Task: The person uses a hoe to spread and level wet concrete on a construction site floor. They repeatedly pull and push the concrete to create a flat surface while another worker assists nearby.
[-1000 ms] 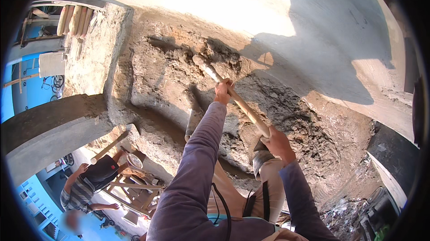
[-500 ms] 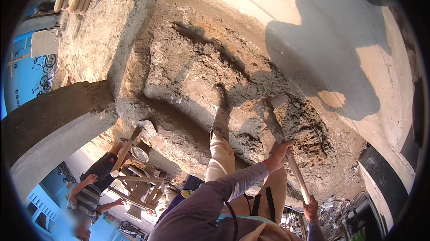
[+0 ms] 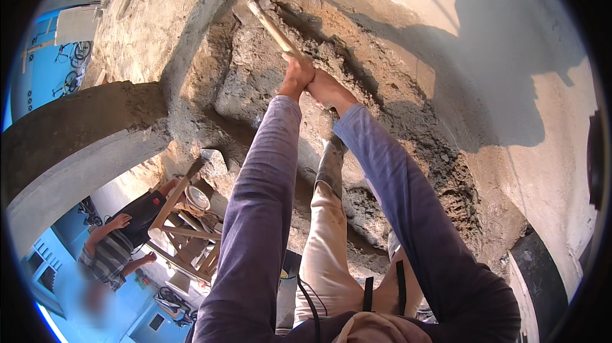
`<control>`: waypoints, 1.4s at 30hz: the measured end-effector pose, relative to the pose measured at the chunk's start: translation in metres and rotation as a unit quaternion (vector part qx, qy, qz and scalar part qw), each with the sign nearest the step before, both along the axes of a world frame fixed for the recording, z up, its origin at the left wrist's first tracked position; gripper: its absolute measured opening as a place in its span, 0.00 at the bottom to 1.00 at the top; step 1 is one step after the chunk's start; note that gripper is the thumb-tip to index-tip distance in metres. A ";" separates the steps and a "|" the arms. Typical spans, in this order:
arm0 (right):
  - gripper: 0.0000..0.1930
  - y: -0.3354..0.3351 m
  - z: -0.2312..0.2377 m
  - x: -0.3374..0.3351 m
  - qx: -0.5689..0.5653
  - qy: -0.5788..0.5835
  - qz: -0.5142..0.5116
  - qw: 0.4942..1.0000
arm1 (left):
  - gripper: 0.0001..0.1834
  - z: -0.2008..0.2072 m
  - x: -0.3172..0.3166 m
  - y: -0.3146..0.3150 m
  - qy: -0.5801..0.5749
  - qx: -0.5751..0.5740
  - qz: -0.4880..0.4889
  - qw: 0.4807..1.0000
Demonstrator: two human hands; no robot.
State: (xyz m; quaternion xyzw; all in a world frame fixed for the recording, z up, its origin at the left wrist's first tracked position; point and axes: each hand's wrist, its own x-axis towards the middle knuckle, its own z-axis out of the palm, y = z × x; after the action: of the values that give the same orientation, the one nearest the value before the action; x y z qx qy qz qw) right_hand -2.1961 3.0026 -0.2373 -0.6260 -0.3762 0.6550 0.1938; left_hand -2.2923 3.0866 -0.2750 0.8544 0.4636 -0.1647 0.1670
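Both my arms stretch forward, with the hands close together on the wooden handle (image 3: 271, 24) of a hoe. My left hand (image 3: 297, 75) is closed round the handle. Just beside and touching it, my right hand (image 3: 327, 89) is closed at the handle's near end, which it hides. The mud-caked hoe head (image 3: 244, 2) is at the far side of the wet, lumpy mud (image 3: 255, 81), by a concrete edge. How deep its blade sits does not show clearly. My muddy boot (image 3: 329, 167) stands in the mud below my hands.
A second long-handled tool (image 3: 172, 206) with a flat metal blade leans at the left. Near it are a bucket (image 3: 197, 197), wooden frames (image 3: 191, 247) and another person (image 3: 118, 241). A concrete beam (image 3: 83, 145) crosses the left; a smooth grey slab (image 3: 510, 88) rises at the right.
The hoe head has swung from the mud at the right to the far left. My hands, apart on the handle before, are now together and farther forward.
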 end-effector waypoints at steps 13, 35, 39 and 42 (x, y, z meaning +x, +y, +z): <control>0.09 -0.433 0.071 0.176 -0.170 0.223 -0.263 0.923 | 0.07 -0.056 0.164 -0.306 -0.452 -0.422 0.606 0.501; 0.20 -0.418 0.073 0.084 -0.064 -0.271 -0.059 0.959 | 0.16 0.116 0.069 -0.189 -0.469 -0.411 0.660 0.419; 0.19 -0.157 -0.032 0.045 0.197 -0.222 -0.101 0.950 | 0.14 0.099 0.043 0.020 -0.623 -0.114 0.489 0.600; 0.17 -0.002 -0.063 0.030 0.094 -0.102 -0.046 0.989 | 0.23 0.040 0.037 0.076 -0.482 0.048 0.499 0.718</control>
State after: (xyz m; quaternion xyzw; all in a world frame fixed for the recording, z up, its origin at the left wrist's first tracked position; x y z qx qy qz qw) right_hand -2.1658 3.0005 -0.3000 -0.6851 -0.4247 0.5399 0.2423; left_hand -2.2549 3.1622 -0.2346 0.4701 0.6865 0.3993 0.3850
